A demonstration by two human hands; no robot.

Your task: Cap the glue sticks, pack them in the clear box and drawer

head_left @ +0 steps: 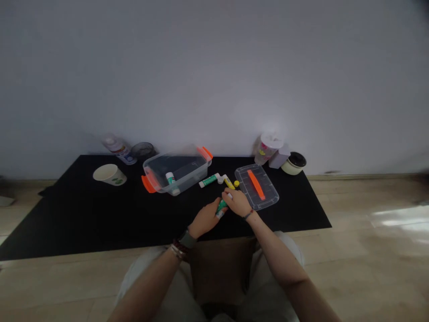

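A green-and-white glue stick lies slantwise between my hands above the black mat. My left hand grips its lower part, and my right hand closes over its upper end, where a white end shows. Just past my right fingers lie a yellow glue stick and a small yellow cap. A second green stick and a white cap lie nearby. A clear plastic box with orange handles holds another green-and-white stick.
A clear lid with an orange handle lies on the mat to the right. A paper cup lies on its side at left. Along the wall stand a tipped bottle, a dark round container, a plastic cup and a cream pot.
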